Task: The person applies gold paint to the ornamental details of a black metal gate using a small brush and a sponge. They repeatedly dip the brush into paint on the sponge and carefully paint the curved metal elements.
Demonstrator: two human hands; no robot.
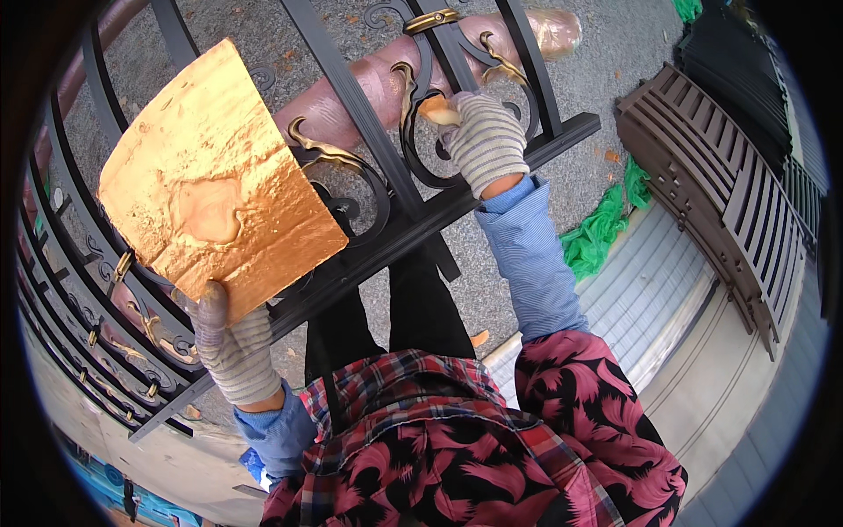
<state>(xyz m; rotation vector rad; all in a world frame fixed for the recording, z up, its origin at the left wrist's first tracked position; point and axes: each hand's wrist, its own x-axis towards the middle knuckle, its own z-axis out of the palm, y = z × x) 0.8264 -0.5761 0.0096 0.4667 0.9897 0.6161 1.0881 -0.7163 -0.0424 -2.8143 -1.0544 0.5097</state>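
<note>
Far left, a stack of black iron railings [79, 290] with gold knobs curves along the edge of the view, and right over it the left hand [233, 347], in a knit work glove, pinches the lower corner of a gold-smeared board [215, 189], thumb on top, fingers curled shut beneath and out of sight. That board looks thin, stiff and light, cardboard most likely, its face wet and shiny with gold paint and a paler puddle in the middle, so it is likely slick and smeary; the bare lower corner is the sensible grip, held level. Moving across, the black gate panel [413, 224] runs on a slant beneath both hands, its scrolls [329, 156] partly picked out in gold, resting over a pinkish wrapped bar [378, 83] above the gravel ground [606, 53]. Now the right hand [485, 140], gloved too, sits at a scroll near the panel's upper edge, fingers closed around a small pale thing [436, 111] tipped with gold; whether that is a sponge, a rag or a brush head I can't make out, the glove covers most of it. Far right, green netting [601, 233] bunches beside a stack of brown slatted panels [720, 189] on a pale slab, cut off by the dark rim. The panel's lower stretch hides behind the board and the plaid-and-floral clothing.
</note>
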